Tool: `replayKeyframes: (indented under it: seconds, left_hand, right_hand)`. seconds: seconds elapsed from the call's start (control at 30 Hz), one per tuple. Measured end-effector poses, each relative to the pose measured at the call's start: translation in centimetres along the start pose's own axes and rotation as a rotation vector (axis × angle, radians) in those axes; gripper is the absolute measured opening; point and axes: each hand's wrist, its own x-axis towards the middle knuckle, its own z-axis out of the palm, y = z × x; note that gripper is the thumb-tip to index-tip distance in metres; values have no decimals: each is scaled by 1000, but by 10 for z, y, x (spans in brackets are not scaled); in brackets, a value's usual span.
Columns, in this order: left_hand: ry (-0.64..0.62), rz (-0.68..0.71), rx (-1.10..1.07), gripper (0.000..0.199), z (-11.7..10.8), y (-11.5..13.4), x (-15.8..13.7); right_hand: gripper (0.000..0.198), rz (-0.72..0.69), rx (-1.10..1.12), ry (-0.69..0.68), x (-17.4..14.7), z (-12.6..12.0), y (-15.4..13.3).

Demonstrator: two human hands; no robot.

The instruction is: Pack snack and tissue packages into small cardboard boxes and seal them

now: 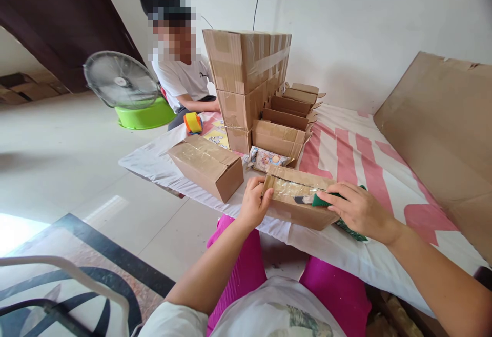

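Note:
A taped cardboard box [295, 213] lies in front of me at the table's near edge. My left hand [255, 202] grips its left end, thumb on the near side and fingers behind. In my right hand [355, 209] is a green-handled utility knife [321, 199], its blade pointing left over the clear tape on the box's top. Whether the blade touches the tape I cannot tell. A green packet [351, 230] lies partly hidden under my right hand. Just behind the box sits a printed snack packet [268, 158].
A closed box [207, 165] lies at left, near a tape roll [192, 123]. Stacked boxes [246, 65] stand behind, beside several open boxes [282, 134]. A large cardboard sheet [442, 147] leans at right. A person [184, 80] sits across the table by a fan [121, 80].

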Motion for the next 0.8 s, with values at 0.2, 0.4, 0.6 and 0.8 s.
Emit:
replayKeyframes:
  seconds: [0.2, 0.4, 0.6, 0.8]
  left_hand:
    - [-9, 2, -1, 34, -2, -1, 1]
    - [-32, 7, 12, 32, -1, 2, 0]
    - [-17, 17, 28, 30, 0, 4, -1]
    - [-14, 15, 36, 30, -1, 5, 1]
  right_hand:
    - [40, 11, 23, 13, 0, 9, -4]
    - [43, 8, -8, 38, 3, 11, -10]
    - [38, 104, -36, -2, 7, 7, -22]
    - [35, 211, 5, -35, 9, 5, -29]
